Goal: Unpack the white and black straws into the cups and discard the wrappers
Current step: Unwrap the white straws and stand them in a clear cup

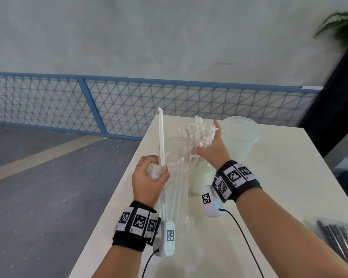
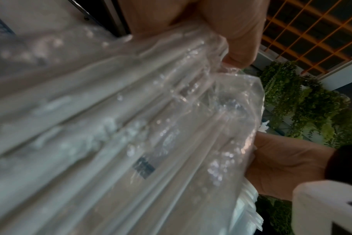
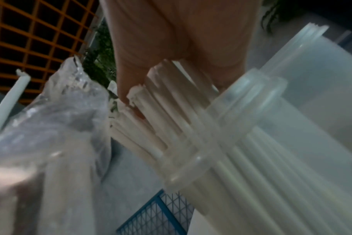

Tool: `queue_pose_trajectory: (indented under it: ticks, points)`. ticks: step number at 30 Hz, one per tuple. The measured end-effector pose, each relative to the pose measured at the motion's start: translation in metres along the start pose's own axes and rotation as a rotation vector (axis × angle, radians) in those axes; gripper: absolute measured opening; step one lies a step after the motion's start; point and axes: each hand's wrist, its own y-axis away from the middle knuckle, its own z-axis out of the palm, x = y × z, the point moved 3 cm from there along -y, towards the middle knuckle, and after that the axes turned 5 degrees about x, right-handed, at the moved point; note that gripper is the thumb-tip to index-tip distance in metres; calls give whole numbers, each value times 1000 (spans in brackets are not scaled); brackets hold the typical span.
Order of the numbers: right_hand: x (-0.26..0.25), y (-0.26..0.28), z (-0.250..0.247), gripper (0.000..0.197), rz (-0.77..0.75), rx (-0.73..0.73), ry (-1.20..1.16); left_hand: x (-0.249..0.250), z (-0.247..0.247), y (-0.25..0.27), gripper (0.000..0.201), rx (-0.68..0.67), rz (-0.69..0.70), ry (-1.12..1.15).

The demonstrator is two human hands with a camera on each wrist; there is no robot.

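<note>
My left hand (image 1: 151, 177) grips the bunched neck of a clear plastic wrapper bag (image 1: 177, 183) together with one white straw (image 1: 161, 137) that sticks straight up from the fist. The bag (image 2: 151, 127) still holds several white straws. My right hand (image 1: 211, 147) wraps round the tops of a bundle of white straws (image 1: 197, 131), thumb up. That bundle (image 3: 167, 119) stands in a translucent cup (image 3: 241, 119), largely hidden behind my right wrist in the head view. A second cup (image 1: 241, 137), with nothing in it, stands just right of it.
The white table (image 1: 269, 197) runs from the left edge near my left wrist to the right. A pack of black straws (image 1: 342, 239) lies at the near right corner. Beyond the table are a blue mesh fence and a grey floor.
</note>
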Motion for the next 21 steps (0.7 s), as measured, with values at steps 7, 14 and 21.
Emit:
queue_pose_trajectory:
  ticks: [7,14,21]
  points:
    - [-5,-3,-2,19,-13,64,155,-1,0,1,23,21,19,-10]
    - [-40,-10,-9,27,-123,100,294,-2,0,0,37,11,10,-44]
    - [-53,28,-17,35,-420,332,267,-1,-3,1,41,20,1,-23]
